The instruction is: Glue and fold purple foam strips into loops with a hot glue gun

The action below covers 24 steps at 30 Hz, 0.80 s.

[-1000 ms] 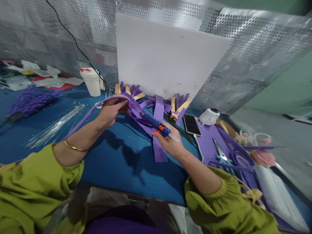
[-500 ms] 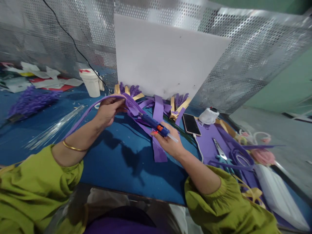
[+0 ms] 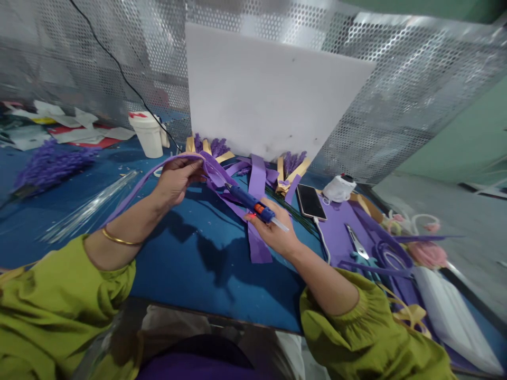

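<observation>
Pinched between the thumb and fingers of my left hand is a purple ribbon strip, raised off the table and looped, one end trailing back along my forearm. My right hand is wrapped round a blue glue gun; a clear glue stick pokes out of its rear and a small red light glows on it. The nozzle lies at the ribbon's loop; whether it touches I cannot tell. Under the gun, another wide purple strip hangs toward the front of the blue table.
Thin clear strands, purple lavender and a white cup are at left. A white board stands behind small lavender bunches. On the right lie a phone, scissors and a white packet.
</observation>
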Each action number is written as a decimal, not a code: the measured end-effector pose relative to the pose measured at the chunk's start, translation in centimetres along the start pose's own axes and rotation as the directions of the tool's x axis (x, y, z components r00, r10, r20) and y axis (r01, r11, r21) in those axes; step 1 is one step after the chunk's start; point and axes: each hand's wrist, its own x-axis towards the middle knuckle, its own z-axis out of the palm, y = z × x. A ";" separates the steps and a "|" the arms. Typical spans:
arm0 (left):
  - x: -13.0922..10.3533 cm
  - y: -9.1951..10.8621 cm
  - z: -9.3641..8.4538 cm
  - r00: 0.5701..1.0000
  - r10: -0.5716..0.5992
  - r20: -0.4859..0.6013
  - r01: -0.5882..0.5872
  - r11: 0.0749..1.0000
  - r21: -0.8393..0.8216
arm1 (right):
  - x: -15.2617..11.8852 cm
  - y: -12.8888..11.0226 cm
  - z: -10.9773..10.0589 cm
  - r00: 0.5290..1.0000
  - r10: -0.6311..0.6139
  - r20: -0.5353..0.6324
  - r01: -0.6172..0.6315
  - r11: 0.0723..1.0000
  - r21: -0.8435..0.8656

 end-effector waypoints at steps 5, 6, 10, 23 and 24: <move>0.0 0.1 0.1 1.000 0.000 0.000 0.000 0.999 -0.033 | 0.0 0.1 0.1 1.000 -0.003 -0.011 0.003 1.000 0.005; 0.0 0.1 0.0 1.000 -0.002 0.000 0.002 0.999 -0.036 | 0.0 0.1 0.1 1.000 -0.002 -0.012 0.002 1.000 0.007; 0.0 0.1 0.0 1.000 -0.022 -0.016 0.022 0.999 -0.025 | -0.1 0.2 0.2 1.000 0.014 -0.010 -0.014 1.000 0.008; -0.1 -0.3 0.0 0.998 -0.067 0.020 0.068 0.992 -0.106 | -0.1 0.8 0.5 0.995 0.084 -0.061 -0.080 0.994 0.068; 0.0 -0.3 0.0 0.998 -0.065 0.015 0.067 0.991 -0.112 | -0.1 0.8 0.5 0.994 0.098 -0.056 -0.093 0.993 0.079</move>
